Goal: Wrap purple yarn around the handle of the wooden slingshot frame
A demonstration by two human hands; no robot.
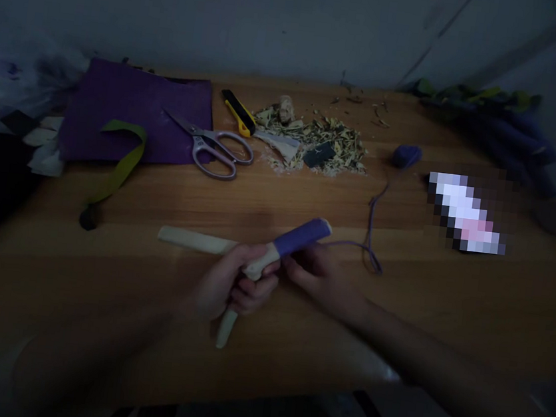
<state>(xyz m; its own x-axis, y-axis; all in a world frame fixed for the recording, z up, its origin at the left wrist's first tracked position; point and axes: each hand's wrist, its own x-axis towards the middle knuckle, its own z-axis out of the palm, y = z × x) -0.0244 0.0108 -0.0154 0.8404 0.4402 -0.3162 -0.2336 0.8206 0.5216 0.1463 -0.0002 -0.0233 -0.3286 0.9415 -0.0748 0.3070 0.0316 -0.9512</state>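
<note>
A peeled, Y-shaped slingshot frame (197,240) is held at its fork by my left hand (244,278), fingers wrapped round the wood. One pale prong points left, another points down toward me. The third limb points up and right and is wound with purple cord (299,236) almost to its pale tip. My right hand (318,276) is closed just beneath the wound part, at the cord. Its fingertips are partly hidden behind the limb. From there the loose cord (370,226) trails right across the table toward a small purple ball of cord (407,156).
Scissors (219,151) rest partly on a purple sheet (138,112), with a green strap (124,167) nearby. Behind my hands lie a yellow utility knife (238,114) and a heap of wood shavings (330,144). A lit, blurred phone (468,213) and leafy branches (499,120) are at right.
</note>
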